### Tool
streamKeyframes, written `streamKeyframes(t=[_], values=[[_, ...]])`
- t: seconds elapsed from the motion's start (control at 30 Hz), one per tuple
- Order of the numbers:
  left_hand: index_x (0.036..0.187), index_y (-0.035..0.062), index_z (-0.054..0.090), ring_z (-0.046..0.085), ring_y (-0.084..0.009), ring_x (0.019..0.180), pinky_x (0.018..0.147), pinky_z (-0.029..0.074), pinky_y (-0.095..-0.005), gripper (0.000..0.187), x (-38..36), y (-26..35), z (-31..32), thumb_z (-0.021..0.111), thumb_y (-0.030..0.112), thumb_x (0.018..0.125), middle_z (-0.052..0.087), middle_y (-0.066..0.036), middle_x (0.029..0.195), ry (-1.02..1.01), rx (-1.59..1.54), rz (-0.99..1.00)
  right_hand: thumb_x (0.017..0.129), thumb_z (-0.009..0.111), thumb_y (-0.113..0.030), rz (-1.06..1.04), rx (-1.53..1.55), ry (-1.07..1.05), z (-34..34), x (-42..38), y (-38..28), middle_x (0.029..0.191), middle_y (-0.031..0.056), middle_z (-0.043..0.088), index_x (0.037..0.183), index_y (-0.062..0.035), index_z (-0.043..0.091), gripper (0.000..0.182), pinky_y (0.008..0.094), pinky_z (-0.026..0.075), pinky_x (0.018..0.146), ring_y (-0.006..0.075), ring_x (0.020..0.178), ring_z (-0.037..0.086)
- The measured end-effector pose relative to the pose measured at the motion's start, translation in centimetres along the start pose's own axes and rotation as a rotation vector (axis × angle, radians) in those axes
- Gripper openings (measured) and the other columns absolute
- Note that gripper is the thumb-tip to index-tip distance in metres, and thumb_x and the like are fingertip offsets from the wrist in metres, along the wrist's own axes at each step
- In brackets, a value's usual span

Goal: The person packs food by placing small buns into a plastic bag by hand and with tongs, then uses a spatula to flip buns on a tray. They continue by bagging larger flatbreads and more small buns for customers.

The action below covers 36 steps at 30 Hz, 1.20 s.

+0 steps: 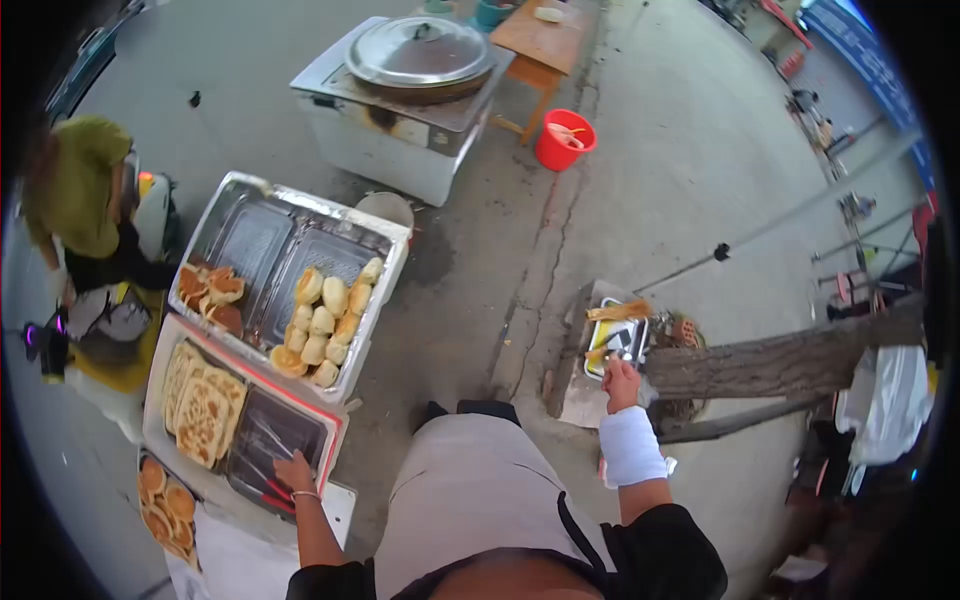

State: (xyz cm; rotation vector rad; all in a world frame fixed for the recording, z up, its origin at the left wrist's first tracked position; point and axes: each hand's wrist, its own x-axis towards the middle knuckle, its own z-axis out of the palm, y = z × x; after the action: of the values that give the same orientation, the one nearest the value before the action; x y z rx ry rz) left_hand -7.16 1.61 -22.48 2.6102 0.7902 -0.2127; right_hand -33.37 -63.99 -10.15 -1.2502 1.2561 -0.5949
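Beside the right hand, a grey block carries a tray; farther ahead, grey pavement bears a red bucket.

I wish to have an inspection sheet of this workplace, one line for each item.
Surface: silver tray beside a red-edged box.
Job's things: round buns in the tray; flat breads in the box.
Clutter: small tray with mixed items; red bucket on the ground.
Left hand: at the red handles; grip unclear.
Right hand: at the small tray; grip unclear.
Cables: one thin line, pole or cord unclear.
Surroundings: person in green top; tree trunk; large metal lid on a stove-like unit.
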Motion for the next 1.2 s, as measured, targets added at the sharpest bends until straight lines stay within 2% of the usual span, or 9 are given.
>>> streamKeyframes(t=[0.1,0.2,0.27,0.4,0.57,0.77,1.0,1.13,1.2], values=[[0.12,-0.0035,0.06,0.064,-0.0449,0.099,0.086,0.053,-0.0518,0.048,-1.1,7.9,-4.0,0.067,0.02,0.08,0.065,-0.026,0.106,0.214,0.146,-0.091,0.089,0.069,-0.016,-0.369,0.005,0.22,-7.6,-5.6,-10.5,0.071,0.0028,0.067,0.091,-0.0006,0.069,0.015,0.0219,0.038,0.048,0.0064,0.053,0.051],[0.123,-0.0028,0.057,0.063,-0.0435,0.103,0.088,0.052,-0.0504,0.047,-0.1,14.5,-2.2,0.066,0.017,0.081,0.062,-0.026,0.112,0.473,-0.102,0.247,0.09,0.07,-0.022,-0.485,0.009,0.579,-15.3,-9.2,-17.5,0.062,-0.0034,0.059,0.073,-0.0041,0.064,0.026,0.0221,0.033,0.048,0.0033,0.053,0.047],[0.125,-0.0023,0.056,0.062,-0.0426,0.105,0.09,0.052,-0.0495,0.047,-0.7,19.9,-1.2,0.065,0.016,0.083,0.061,-0.026,0.115,0.51,-0.296,0.511,0.092,0.068,-0.017,-0.733,0.051,0.744,-21.5,-10.4,-21.0,0.067,-0.0042,0.06,0.086,-0.0051,0.069,0.013,0.0197,0.033,0.047,0.0013,0.054,0.046],[0.129,-0.0013,0.053,0.061,-0.0407,0.109,0.093,0.051,-0.0477,0.048,-4.4,29.8,1.7,0.062,0.012,0.085,0.058,-0.025,0.122,0.377,-0.62,1.004,0.088,0.069,-0.007,-1.186,-0.584,1.195,-33.9,-12.4,-27.9,0.079,0.0003,0.067,0.097,-0.006,0.071,0.009,0.0241,0.043,0.054,0.0075,0.06,0.054],[0.137,0.0007,0.043,0.052,-0.032,0.118,0.099,0.046,-0.0418,0.053,-21.7,39.2,1.1,0.055,-0.002,0.086,0.045,-0.018,0.135,-0.098,-0.716,1.09,0.075,0.078,-0.015,-1.133,-1.48,1.422,-41.0,-14.1,-37.3,0.086,0.0025,0.064,0.086,-0.0123,0.068,0.015,0.0372,0.046,0.077,0.0243,0.091,0.06],[0.135,0.0012,0.043,0.051,-0.0271,0.113,0.098,0.042,-0.0395,0.051,-38.2,42.8,3.1,0.055,-0.002,0.085,0.046,-0.013,0.131,-0.455,-0.811,1.22,0.085,0.07,-0.018,-0.79,-1.643,1.343,-52.0,-11.9,-38.1,0.084,0.006,0.066,0.093,-0.0117,0.07,0.01,0.0386,0.049,0.066,0.0272,0.079,0.065],[0.131,0.0008,0.044,0.051,-0.0225,0.108,0.094,0.042,-0.037,0.047,-47.9,44.4,3.7,0.054,-0.002,0.086,0.048,-0.012,0.127,-0.694,-0.822,1.369,0.084,0.072,-0.019,-0.887,-1.234,1.181,-52.8,-14.4,-37.2,0.077,0.0048,0.065,0.093,-0.0098,0.07,0.013,0.0383,0.049,0.062,0.0237,0.068,0.064],[0.13,0.0007,0.045,0.052,-0.0225,0.107,0.093,0.042,-0.0369,0.046,-51.1,44.8,4.0,0.054,-0.002,0.085,0.048,-0.012,0.125,-0.728,-0.819,1.452,0.082,0.074,-0.018,-1.296,-1.851,1.313,-53.3,-13.0,-37.6,0.081,0.0028,0.067,0.089,-0.0086,0.07,0.012,0.0338,0.049,0.06,0.0206,0.071,0.065],[0.13,0.0008,0.045,0.052,-0.0228,0.107,0.093,0.042,-0.0369,0.046,-52.2,45.0,4.1,0.054,-0.002,0.084,0.048,-0.012,0.125,-0.731,-0.822,1.497,0.082,0.074,-0.018,-1.207,-1.612,1.301,-55.2,-13.0,-36.4,0.081,0.0021,0.068,0.09,-0.0079,0.071,0.013,0.0342,0.05,0.061,0.0218,0.072,0.066]])
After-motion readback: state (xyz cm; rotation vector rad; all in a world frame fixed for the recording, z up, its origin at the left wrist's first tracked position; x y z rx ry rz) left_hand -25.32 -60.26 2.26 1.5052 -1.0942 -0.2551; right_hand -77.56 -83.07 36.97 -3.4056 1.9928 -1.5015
